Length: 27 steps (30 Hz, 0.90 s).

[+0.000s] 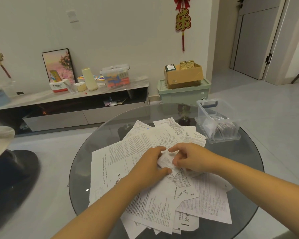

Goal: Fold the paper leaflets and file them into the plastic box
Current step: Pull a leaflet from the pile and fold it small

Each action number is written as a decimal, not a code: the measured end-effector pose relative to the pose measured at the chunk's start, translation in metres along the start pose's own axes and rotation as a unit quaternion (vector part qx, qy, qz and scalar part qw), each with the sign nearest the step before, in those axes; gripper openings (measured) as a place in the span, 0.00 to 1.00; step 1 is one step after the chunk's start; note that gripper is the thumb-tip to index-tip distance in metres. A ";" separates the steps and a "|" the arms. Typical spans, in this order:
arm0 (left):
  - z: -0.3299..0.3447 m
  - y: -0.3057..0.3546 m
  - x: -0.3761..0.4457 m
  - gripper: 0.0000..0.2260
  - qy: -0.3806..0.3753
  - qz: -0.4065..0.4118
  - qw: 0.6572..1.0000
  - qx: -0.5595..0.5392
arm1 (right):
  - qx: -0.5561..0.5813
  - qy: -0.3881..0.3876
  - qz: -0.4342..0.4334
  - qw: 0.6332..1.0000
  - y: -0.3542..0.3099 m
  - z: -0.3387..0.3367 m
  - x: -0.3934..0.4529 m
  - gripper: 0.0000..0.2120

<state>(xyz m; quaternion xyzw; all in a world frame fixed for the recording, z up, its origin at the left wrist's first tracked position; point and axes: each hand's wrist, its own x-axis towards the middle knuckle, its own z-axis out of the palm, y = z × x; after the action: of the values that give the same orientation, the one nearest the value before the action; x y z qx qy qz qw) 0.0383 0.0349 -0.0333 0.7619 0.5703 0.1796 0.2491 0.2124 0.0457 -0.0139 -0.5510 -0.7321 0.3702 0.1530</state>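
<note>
Pale floor tiles run round a round glass table, with a wide bare stretch of floor to its right and a dark chair base off its left edge. Printed paper leaflets lie in a loose, overlapping heap across the middle of the glass, some reaching close to the near rim, while the far and left parts of the tabletop stay bare.

Both hands meet over the middle of the heap. The left hand has its fingers curled, thumb and fingertips pinching one side of a small folded leaflet. The right hand grips the other side of the same leaflet, its fingers bent and its forefinger stretched toward the left hand. The folded leaflet sits just above the loose sheets; whether it touches them cannot be told.

A clear plastic box stands open at the far right rim of the table, well apart from the hands, with folded papers already standing inside it.

Against the back wall runs a low cabinet, and beside it a green storage bin carries a cardboard box.
</note>
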 end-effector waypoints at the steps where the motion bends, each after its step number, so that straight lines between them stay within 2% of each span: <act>1: 0.000 -0.001 0.001 0.31 -0.002 -0.008 1.000 -0.001 | -0.019 0.005 -0.006 1.000 0.000 0.002 0.000 0.18; 5: -0.001 0.000 0.006 0.31 0.000 -0.028 1.000 0.012 | -0.124 0.012 -0.049 0.991 0.000 0.012 -0.003 0.14; 8: -0.003 0.001 0.010 0.29 0.007 -0.072 0.997 0.005 | -0.159 0.028 -0.058 0.985 -0.001 0.017 -0.004 0.13; 12: -0.005 0.002 0.014 0.16 0.002 -0.111 0.993 -0.035 | -0.173 0.052 -0.052 0.982 0.002 0.016 -0.007 0.14; 14: -0.007 0.005 0.014 0.11 -0.004 -0.128 0.987 -0.101 | -0.130 0.090 -0.035 0.987 0.005 0.014 -0.009 0.16; 16: -0.011 0.008 0.013 0.10 0.005 -0.132 0.976 -0.173 | -0.039 0.125 -0.014 0.991 0.006 0.009 -0.010 0.18; 19: -0.016 0.016 0.012 0.10 0.005 -0.136 0.954 -0.266 | 0.052 0.133 0.004 0.990 0.004 -0.002 -0.013 0.11; 21: -0.017 0.023 0.013 0.10 -0.013 -0.148 0.945 -0.292 | 0.085 0.136 0.009 0.987 0.003 -0.010 -0.017 0.07; 27: -0.015 0.040 0.022 0.10 -0.044 -0.161 0.926 -0.338 | 0.110 0.147 0.022 0.983 0.005 -0.035 -0.027 0.01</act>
<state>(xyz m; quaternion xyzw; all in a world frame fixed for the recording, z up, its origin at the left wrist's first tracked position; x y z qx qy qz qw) 0.0671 0.0496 0.0017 0.5373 0.5792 0.2858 0.5423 0.2475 0.0340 0.0109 -0.5953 -0.6439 0.3669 0.3104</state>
